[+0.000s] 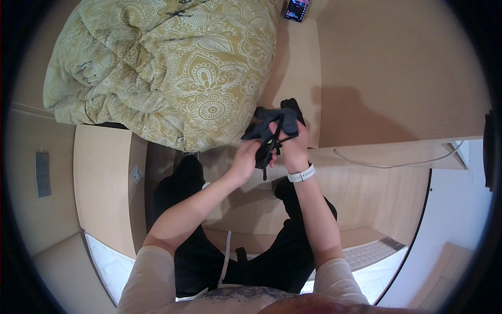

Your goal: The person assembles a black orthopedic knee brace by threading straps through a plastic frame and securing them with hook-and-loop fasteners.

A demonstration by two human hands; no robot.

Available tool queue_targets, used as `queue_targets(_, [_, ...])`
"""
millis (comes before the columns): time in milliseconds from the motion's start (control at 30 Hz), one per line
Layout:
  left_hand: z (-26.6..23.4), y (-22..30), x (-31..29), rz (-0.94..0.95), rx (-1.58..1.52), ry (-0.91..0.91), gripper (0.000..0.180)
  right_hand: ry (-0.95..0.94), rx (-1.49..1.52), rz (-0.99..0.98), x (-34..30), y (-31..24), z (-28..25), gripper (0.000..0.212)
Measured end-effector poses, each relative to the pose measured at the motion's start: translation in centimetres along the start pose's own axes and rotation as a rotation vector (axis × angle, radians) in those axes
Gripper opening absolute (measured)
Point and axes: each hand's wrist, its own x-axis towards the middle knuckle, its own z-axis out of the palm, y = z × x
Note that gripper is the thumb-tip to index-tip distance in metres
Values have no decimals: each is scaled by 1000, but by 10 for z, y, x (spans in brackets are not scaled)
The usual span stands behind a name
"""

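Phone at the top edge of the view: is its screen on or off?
On: the phone screen is lit, with bright coloured patches against black. What it displays is too small to tell.

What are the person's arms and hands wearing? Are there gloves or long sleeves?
No gloves: the left hand and right hand are bare. The pale sleeves are short, leaving both forearms uncovered. A white wristband circles the right wrist, maybe a watch strap, though no watch face shows. No band shows on the left wrist.
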Motion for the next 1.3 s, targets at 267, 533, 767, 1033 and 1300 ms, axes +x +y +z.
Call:
queue_targets(267, [2,5,1,12,29,44,40,1,-45,-143,5,-1,-6,14])
queue_targets(533, [-6,-6,3,39,-2,40,41,-49,4,112,-2,-6,1,17])
queue_targets(767, [-4,3,1,-4,12,30,39,78,79,-233,9,7,-11,19])
queue_targets(1033, [-12,-3,0,-10,20,58,39,-83,7,52,-5,-3,14,14])
queue_targets(1300, [-9,2,0,-18,85,18,41,99,114,-219,10,13,-4,12])
